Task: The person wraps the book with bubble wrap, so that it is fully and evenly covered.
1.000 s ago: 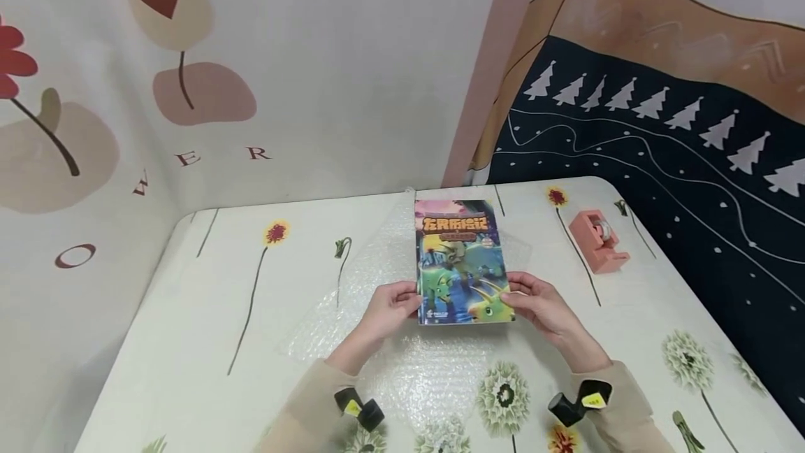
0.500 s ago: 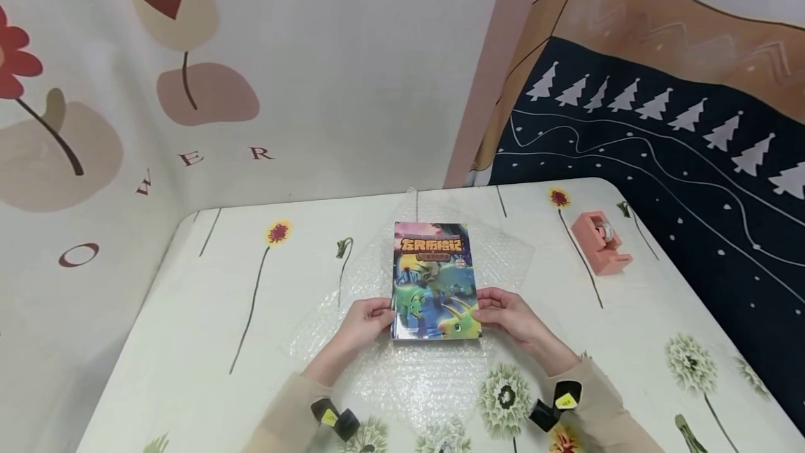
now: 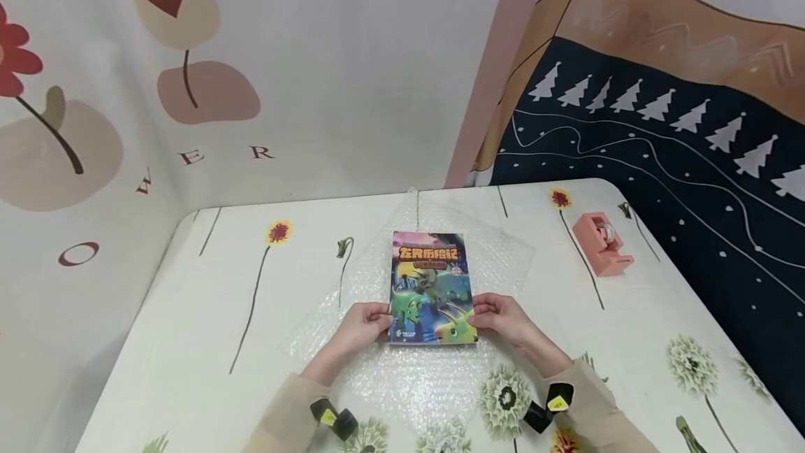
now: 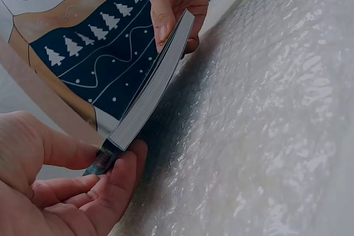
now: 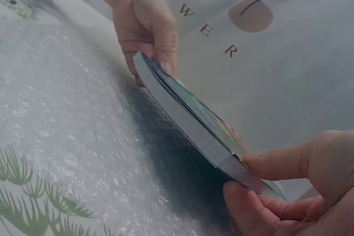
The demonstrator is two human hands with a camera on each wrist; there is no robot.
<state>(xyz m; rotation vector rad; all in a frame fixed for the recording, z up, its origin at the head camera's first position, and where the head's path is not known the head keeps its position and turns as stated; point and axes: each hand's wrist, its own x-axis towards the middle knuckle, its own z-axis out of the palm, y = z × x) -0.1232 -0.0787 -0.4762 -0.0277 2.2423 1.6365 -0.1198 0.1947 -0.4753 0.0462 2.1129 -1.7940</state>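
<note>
The left grip [image 3: 360, 327] is closed down to the thickness of a book [image 3: 432, 292], thumb on the cover and fingers beneath, pinching its left edge near the lower corner; the right grip [image 3: 503, 319] pinches the opposite edge in the same way; the book is thus between the two grips, dinosaur cover facing up; below both grips, a sheet of bubble wrap [image 3: 415, 386] spreads over the flower-patterned counter [image 3: 189, 313] and reaches past the book on the far side; to the right of the right grip and farther off, well apart, is a pink tape dispenser [image 3: 597, 250].
</note>
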